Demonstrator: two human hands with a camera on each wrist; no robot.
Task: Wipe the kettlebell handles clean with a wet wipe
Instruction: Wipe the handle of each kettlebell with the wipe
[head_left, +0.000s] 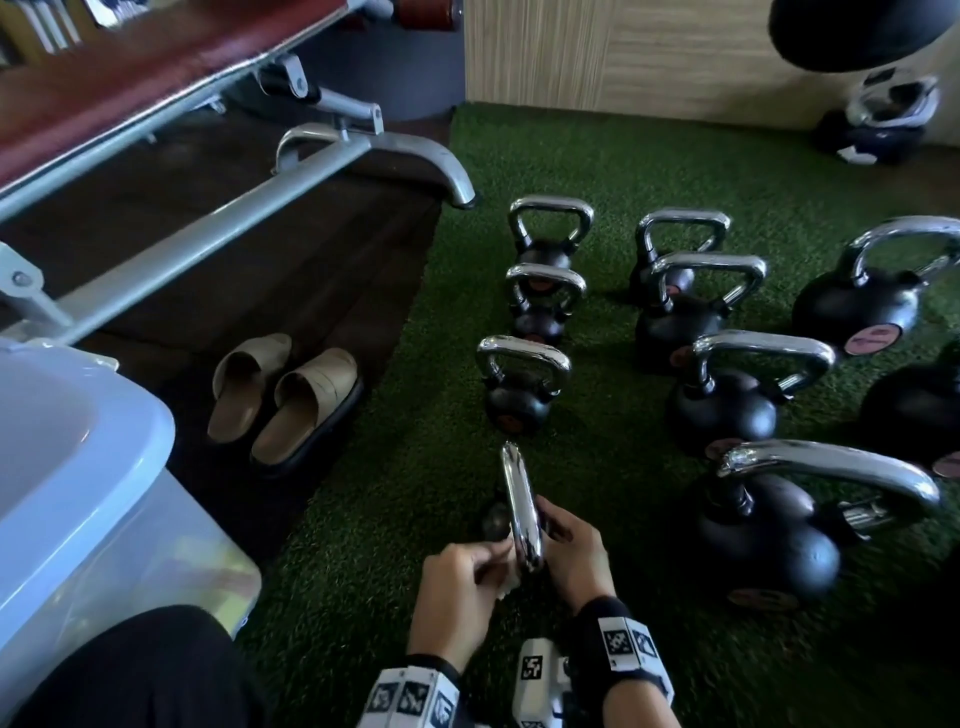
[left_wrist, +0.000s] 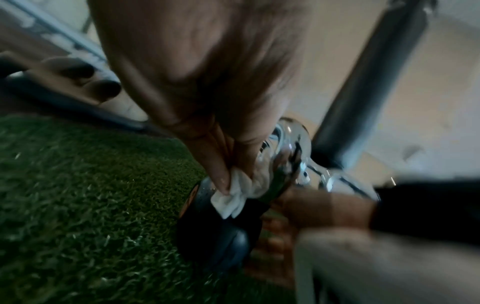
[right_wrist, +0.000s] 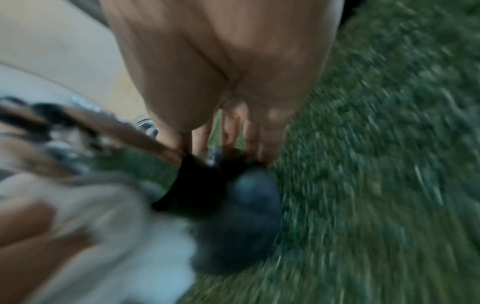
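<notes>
A small black kettlebell (head_left: 493, 519) with a chrome handle (head_left: 522, 509) stands on the green turf right in front of me. My left hand (head_left: 467, 577) pinches a crumpled white wet wipe (left_wrist: 233, 197) against the lower left side of the handle (left_wrist: 293, 148), just above the black ball (left_wrist: 215, 236). From the right, my right hand (head_left: 571, 551) holds the same kettlebell, its fingers (right_wrist: 233, 131) reaching down to the top of the ball (right_wrist: 249, 195). The right wrist view is badly blurred.
Several more chrome-handled kettlebells (head_left: 524, 384) (head_left: 727, 395) (head_left: 769, 525) stand in rows on the turf (head_left: 389, 519) ahead and to the right. A pair of beige slippers (head_left: 291, 400) and a weight bench frame (head_left: 234, 223) lie to the left. A pale blue plastic bin (head_left: 78, 467) stands at near left.
</notes>
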